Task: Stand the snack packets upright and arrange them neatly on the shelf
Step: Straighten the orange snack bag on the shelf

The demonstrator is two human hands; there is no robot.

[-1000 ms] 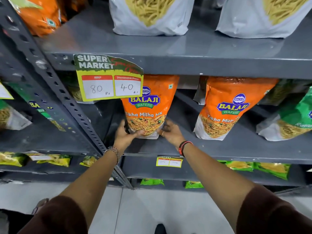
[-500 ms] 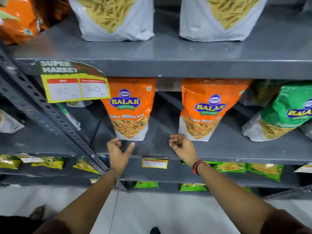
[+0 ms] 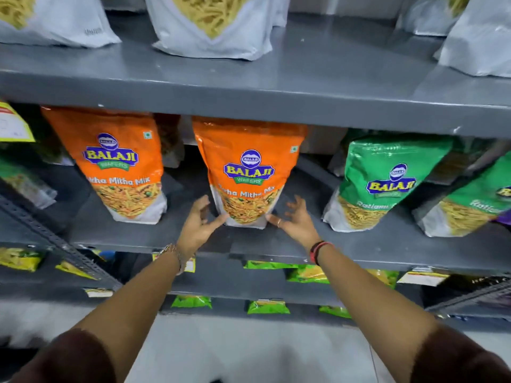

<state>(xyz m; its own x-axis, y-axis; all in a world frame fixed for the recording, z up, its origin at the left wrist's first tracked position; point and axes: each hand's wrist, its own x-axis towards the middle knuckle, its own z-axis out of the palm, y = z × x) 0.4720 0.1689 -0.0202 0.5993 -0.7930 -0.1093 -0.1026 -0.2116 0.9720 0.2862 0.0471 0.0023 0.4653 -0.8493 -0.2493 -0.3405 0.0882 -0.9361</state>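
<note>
Shelving of grey painted steel, the largest element, carries 3 visible tiers; the middle tier holds the packets I am arranging. White plastic pouches of yellow sticks stand along the tier above. On the middle tier, 2 orange foil pouches stand upright near each other: the left orange pouch and the central orange pouch, each marked "BALAJI WAFERS" with a partly hidden flavour line ending "Mitha Mix". Right of them, a green foil pouch reads "BALAJI" and "Ratlami", leaning slightly. My left hand and my right hand flank the base of the central orange pouch, fingers spread wide, thumbs touching its lower corners, probably to square it and keep it standing. Neither hand encloses anything. A yellow price tag at far left is too blurred to read.
</note>
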